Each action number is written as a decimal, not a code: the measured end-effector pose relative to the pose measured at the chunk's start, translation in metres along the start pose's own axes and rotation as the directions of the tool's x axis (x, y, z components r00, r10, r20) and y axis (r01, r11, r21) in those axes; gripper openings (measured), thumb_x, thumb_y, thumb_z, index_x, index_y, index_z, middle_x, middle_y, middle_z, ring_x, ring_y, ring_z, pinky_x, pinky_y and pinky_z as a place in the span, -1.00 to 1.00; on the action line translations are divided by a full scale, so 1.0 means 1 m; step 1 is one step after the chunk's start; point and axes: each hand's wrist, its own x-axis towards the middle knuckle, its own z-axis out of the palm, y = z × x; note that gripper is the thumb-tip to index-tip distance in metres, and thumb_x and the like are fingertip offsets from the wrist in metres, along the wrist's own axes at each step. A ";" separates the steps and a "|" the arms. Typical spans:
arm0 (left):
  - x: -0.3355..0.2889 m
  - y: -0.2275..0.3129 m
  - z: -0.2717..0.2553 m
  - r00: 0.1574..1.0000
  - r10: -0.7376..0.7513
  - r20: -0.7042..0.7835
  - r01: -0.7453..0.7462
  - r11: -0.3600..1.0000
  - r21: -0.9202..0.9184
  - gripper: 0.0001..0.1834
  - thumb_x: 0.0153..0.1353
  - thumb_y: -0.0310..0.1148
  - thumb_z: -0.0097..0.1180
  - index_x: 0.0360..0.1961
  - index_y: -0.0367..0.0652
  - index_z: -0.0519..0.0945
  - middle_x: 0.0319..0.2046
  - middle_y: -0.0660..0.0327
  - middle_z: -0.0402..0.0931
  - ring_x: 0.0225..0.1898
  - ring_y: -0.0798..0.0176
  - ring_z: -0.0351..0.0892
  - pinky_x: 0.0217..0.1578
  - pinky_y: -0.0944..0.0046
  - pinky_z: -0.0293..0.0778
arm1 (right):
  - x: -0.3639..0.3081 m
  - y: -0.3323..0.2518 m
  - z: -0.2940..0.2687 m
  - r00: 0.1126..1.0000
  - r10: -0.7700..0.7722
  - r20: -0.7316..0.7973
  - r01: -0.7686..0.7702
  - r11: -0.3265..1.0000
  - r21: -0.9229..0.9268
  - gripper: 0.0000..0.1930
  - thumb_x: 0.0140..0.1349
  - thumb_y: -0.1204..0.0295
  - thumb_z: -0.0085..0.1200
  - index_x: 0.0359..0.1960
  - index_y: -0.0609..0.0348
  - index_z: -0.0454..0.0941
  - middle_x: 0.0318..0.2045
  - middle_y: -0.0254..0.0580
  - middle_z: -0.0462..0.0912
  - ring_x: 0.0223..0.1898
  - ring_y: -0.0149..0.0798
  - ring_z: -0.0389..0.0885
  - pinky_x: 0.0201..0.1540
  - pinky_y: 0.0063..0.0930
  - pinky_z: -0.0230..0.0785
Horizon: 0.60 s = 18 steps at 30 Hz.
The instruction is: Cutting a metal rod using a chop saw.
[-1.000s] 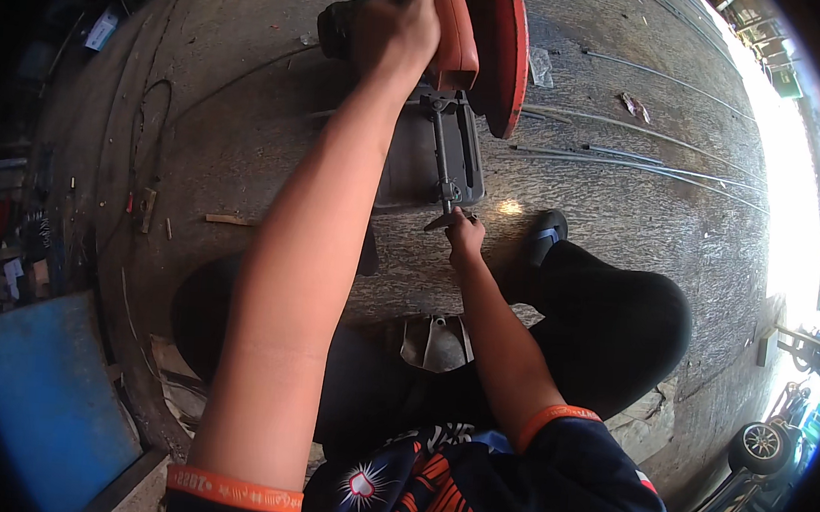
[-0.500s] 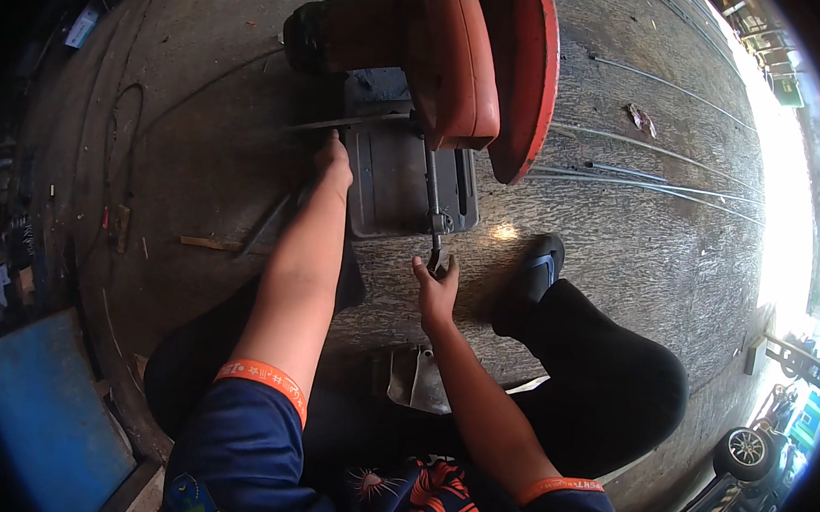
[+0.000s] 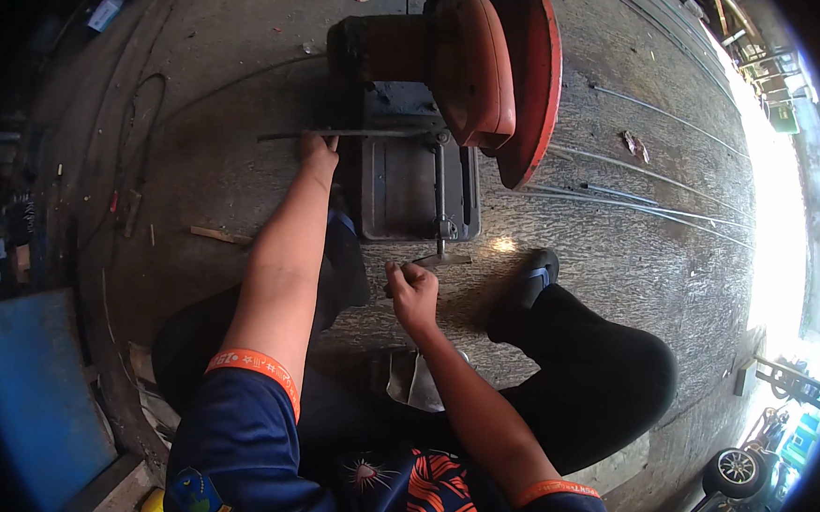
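Note:
A red cut-off saw (image 3: 482,68) with a round blade guard (image 3: 531,94) stands in front of me on its dark metal base (image 3: 400,194). My left hand (image 3: 319,153) is closed around a thin metal bar (image 3: 380,133), which lies crosswise over the base toward the saw's clamp. Along the base runs the clamp's screw rod (image 3: 442,183), ending near me in a crossbar handle (image 3: 452,260). My right hand (image 3: 413,294) has its fingers curled in at the left end of that handle. The fingertips are partly hidden.
Several long thin metal rods (image 3: 659,177) lie on the floor to the right. A cord (image 3: 242,81) trails leftward from the saw. My sandalled foot (image 3: 533,275) rests right of the base. A wood strip (image 3: 221,236) and a blue panel (image 3: 40,402) are at left.
My right hand has gone from spread fingers to a curled grip and moved slightly left. The crossbar handle has turned sideways. My left hand and the bar have shifted slightly left in view.

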 end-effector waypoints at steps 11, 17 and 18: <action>-0.178 0.260 0.026 0.961 0.263 0.087 -0.271 0.957 0.099 -0.71 0.41 -0.21 -0.17 0.02 -0.11 0.41 0.02 0.04 0.36 -0.04 0.03 0.48 -0.06 -0.02 0.60 | -0.023 -0.158 0.082 0.903 -0.319 0.288 0.206 0.909 0.364 -0.68 0.24 0.36 0.10 -0.12 0.42 0.50 -0.39 -0.20 0.62 -0.35 -0.46 0.50 -0.25 -0.56 0.36; -0.301 0.263 0.045 0.943 0.230 0.240 -0.215 0.973 -0.088 -0.75 0.33 -0.26 -0.01 -0.07 -0.17 0.44 -0.07 0.05 0.43 -0.03 0.07 0.50 -0.03 0.01 0.60 | -0.027 -0.265 0.087 0.931 -0.282 0.230 0.116 0.829 0.547 -0.48 0.37 0.20 -0.06 0.21 0.35 0.26 0.04 -0.15 0.51 -0.03 -0.34 0.52 -0.06 -0.49 0.35; -0.315 0.256 0.051 0.936 0.199 0.289 -0.184 0.980 -0.082 -0.74 0.33 -0.24 -0.02 -0.06 -0.15 0.43 -0.13 0.10 0.44 -0.10 0.08 0.53 -0.09 0.04 0.63 | -0.025 -0.278 0.080 0.911 -0.356 0.207 0.162 0.772 0.615 -0.51 0.39 0.21 -0.11 0.20 0.34 0.28 0.02 -0.16 0.52 -0.02 -0.34 0.52 -0.05 -0.49 0.35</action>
